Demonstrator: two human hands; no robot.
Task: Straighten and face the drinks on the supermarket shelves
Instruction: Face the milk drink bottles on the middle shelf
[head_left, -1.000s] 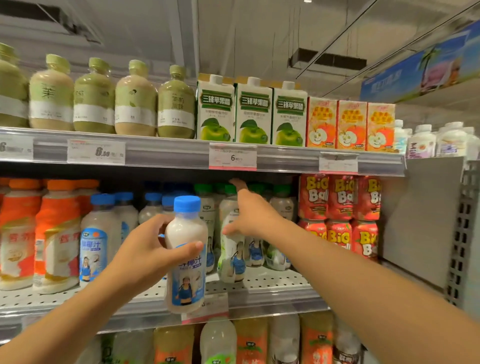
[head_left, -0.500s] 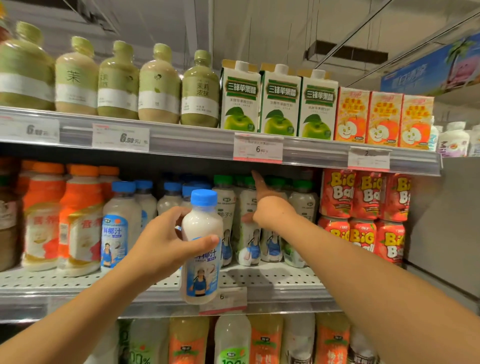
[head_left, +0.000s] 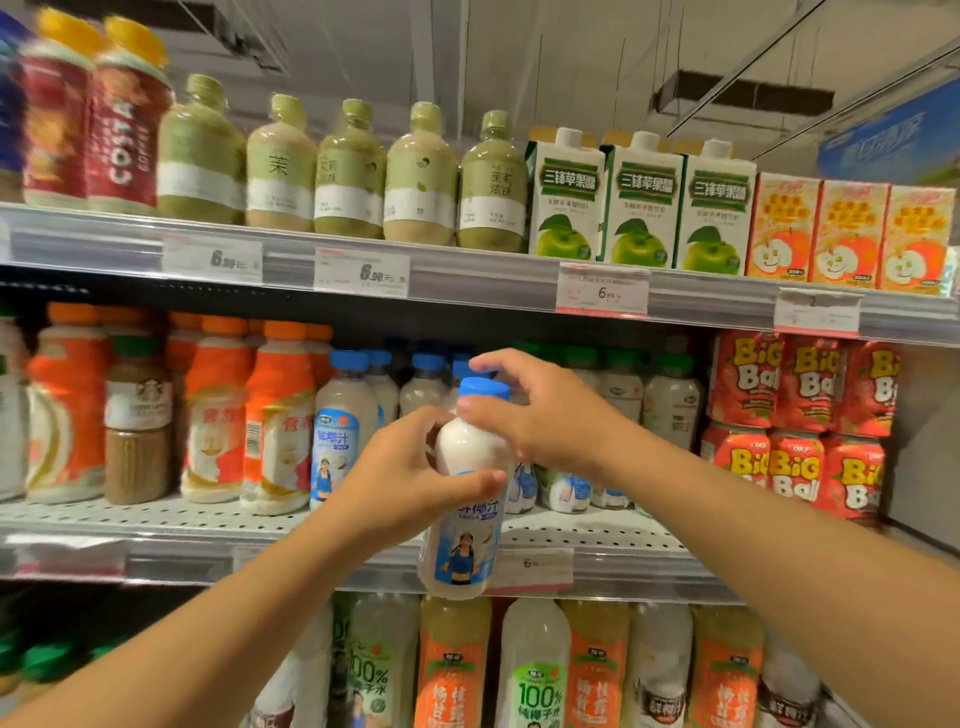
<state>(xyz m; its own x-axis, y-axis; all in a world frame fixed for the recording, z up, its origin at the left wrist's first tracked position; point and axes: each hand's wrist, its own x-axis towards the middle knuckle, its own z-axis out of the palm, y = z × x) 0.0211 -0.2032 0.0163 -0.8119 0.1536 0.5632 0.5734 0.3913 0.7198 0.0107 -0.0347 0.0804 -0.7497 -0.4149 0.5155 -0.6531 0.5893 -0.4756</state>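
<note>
A: Bottle (head_left: 465, 499) in both hands, out in front of the middle shelf (head_left: 156, 519). Left hand (head_left: 400, 483) wrapped round the body, thumb across the label. Right hand (head_left: 540, 415) up at the neck just under the blue cap (head_left: 484, 387), fingers (head_left: 498, 361) curled over it; a light pinch by the look, though hard to say how firm.

B: Label to the front?

A: Yes, facing outward. Not on the shelf yet, held clear of the edge. Likely bound for the blue-cap row (head_left: 363, 415) right behind.

B: And the rest of that shelf?

A: Blue-cap front bottle faced, others set back behind it. Green-cap bottles (head_left: 670, 410) pushed well back, a bare stretch of shelf before them, so probably still to pull forward. One brown bottle (head_left: 137, 421) standing among the orange ones (head_left: 280, 415), seemingly out of place.

B: Further off?

A: Red cans (head_left: 800, 421) stacked and faced. Top shelf (head_left: 467, 270) mostly tidy: cartons (head_left: 641, 202) square; some of the green bottles (head_left: 421, 176) not showing the same face.

B: So, partway?

A: Partway at best. Lower shelf (head_left: 535, 670) too blurred to judge.
</note>
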